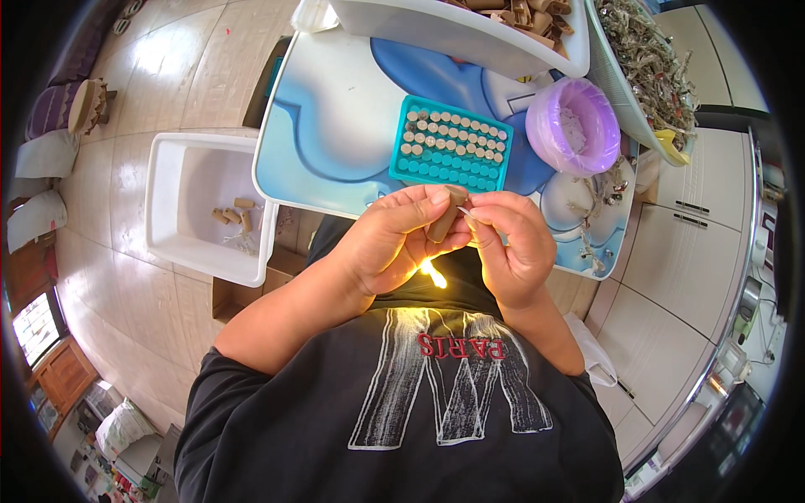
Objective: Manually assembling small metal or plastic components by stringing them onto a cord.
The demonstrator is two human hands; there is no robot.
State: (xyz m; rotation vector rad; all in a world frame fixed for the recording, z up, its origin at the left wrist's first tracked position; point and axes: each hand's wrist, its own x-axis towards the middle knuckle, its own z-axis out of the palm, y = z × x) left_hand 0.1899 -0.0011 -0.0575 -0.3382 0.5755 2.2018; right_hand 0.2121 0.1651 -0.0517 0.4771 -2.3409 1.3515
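Note:
Near my chest, my left hand [392, 232] is closed around a brown cork-shaped piece [447, 215], held tilted between thumb and fingers. My right hand [512, 243] meets it from the other side, thumb and forefinger pinched on a small thin pale thing at the piece's side, too small to name. Under my left hand a bright yellow-white light [433, 273] glows, throwing yellow onto my palm and black shirt. Just beyond both hands, a teal tray [454, 176] on the blue-and-white table [327, 172] has rows of round holes, several filled with small silvery discs [453, 132].
A lined purple tub [539, 134] stands right of the tray. Beyond are a white bin [402, 25] of brown pieces and a basket [625, 92] heaped with tangled wire strands [646, 59]. At left, a white bin [172, 180] holds several brown pieces [244, 203].

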